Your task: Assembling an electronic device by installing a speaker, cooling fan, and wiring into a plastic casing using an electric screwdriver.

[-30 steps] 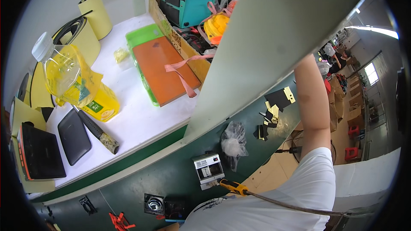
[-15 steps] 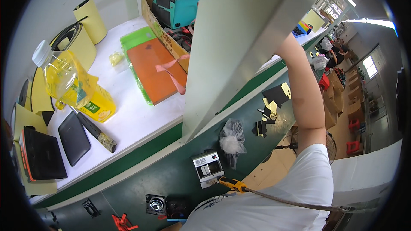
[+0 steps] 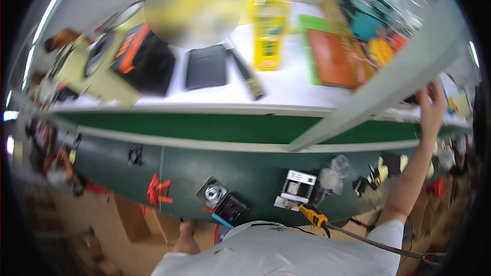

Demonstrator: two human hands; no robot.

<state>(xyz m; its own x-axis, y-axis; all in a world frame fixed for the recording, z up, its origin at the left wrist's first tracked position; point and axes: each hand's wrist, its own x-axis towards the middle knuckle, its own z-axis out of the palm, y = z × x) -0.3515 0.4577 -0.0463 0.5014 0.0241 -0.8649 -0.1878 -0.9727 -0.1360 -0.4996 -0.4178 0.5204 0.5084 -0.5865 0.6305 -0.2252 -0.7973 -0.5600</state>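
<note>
My right arm stretches out to the far right, and my right hand is over the white shelf, just beyond the slanting grey post. Its fingers are bent and blurred, close to a dark thing I cannot make out. Of my left arm only a stretch of skin shows below the bench edge; the hand is hidden. On the green bench lie a silver-and-black device, a yellow-and-black corded tool touching or near it, and a crumpled clear plastic bag.
A black-and-silver unit, red clamps and black-and-yellow scraps lie along the bench. The shelf holds a yellow bottle, a black pad, an orange case and a filled carton. A person is at far left.
My view has swung, showing more of the bench and shelf on the left. My right hand, hidden behind the post before, now shows to its right.
</note>
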